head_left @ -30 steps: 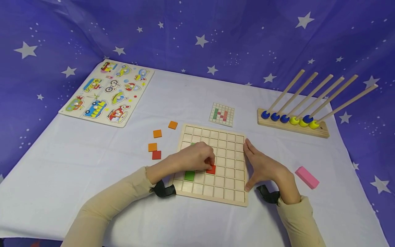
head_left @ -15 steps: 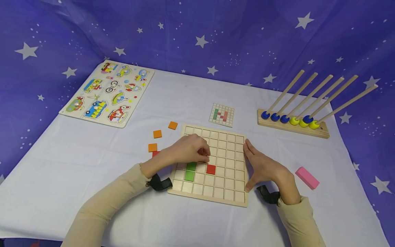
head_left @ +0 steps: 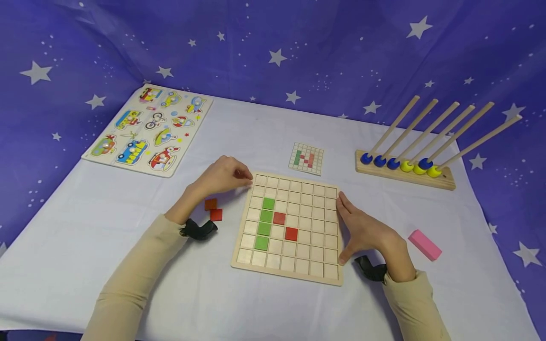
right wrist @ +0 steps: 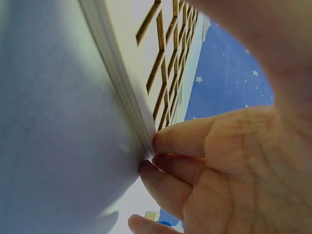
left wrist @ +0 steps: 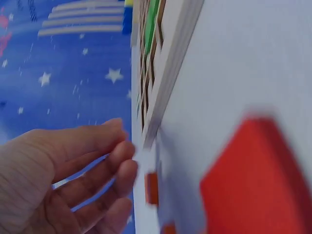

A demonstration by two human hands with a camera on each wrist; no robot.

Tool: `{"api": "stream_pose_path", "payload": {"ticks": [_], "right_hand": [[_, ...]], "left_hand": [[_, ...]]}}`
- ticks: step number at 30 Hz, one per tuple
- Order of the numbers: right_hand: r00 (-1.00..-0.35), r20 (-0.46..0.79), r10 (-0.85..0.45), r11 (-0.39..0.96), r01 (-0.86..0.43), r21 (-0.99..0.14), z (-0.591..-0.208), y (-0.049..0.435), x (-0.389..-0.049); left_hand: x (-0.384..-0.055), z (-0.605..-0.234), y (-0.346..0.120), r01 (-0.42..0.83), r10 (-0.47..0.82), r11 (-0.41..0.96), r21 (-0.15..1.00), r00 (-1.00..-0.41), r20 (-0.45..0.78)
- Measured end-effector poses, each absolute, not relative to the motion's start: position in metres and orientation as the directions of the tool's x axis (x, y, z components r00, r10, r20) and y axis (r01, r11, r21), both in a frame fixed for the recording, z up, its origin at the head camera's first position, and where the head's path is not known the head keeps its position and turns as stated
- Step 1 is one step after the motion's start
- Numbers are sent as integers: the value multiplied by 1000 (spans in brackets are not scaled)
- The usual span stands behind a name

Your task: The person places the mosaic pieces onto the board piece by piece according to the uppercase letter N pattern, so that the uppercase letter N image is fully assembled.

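Note:
A wooden grid board (head_left: 294,276) lies mid-table. A column of green tiles (head_left: 264,229) and two red tiles (head_left: 291,234) fill some of its squares. My left hand (head_left: 223,175) hovers by the board's far left corner, fingers loosely bent, nothing in its grasp. Below those fingers, an orange tile (left wrist: 152,188) shows in the left wrist view. Left of the board, another orange tile (head_left: 211,204) lies against a loose red tile (head_left: 216,215). My right hand (head_left: 362,227) rests along the board's right edge, fingertips (right wrist: 165,141) touching its side and thumb spread toward the near end.
Behind the board lies a small pattern card (head_left: 306,158) with coloured squares. A vehicle puzzle (head_left: 149,130) sits at the far left. A peg stand (head_left: 405,170) with blue and yellow beads is at the far right, and a pink block (head_left: 424,245) lies right of my right hand.
My left hand has left a second red tile on the board, beside the green column. It has then moved left, off the board, over the loose orange tiles. My right hand stays put.

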State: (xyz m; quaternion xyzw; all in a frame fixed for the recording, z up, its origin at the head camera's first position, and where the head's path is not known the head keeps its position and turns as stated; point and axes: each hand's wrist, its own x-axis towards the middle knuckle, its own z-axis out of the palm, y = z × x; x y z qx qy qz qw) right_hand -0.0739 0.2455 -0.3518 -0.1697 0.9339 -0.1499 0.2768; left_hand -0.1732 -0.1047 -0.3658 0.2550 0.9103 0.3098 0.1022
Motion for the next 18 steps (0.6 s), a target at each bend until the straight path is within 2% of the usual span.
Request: {"api": "stream_pose_path", "payload": {"ticks": [4, 8, 12, 15, 18], "right_hand": [[-788, -472, -395, 900, -231, -369, -352, 246, -74], [-788, -476, -390, 903, -227, -364, -351, 245, -75], [-787, -481, -386, 904, -220, -367, -350, 245, -75], [-787, -482, -386, 904, -219, -367, -351, 245, -75], [-786, -483, -386, 905, -220, -364, -351, 245, -74]], "left_hand": [[-174, -365, -124, 345, 541, 702, 623, -827, -151], [-169, -359, -142, 329, 584, 746, 579, -741, -331], [-164, -353, -150, 373, 603, 777, 507, -672, -430], [-163, -354, -149, 385, 596, 785, 485, -681, -424], [-164, -358, -147, 387, 585, 782, 489, -727, -360]]}}
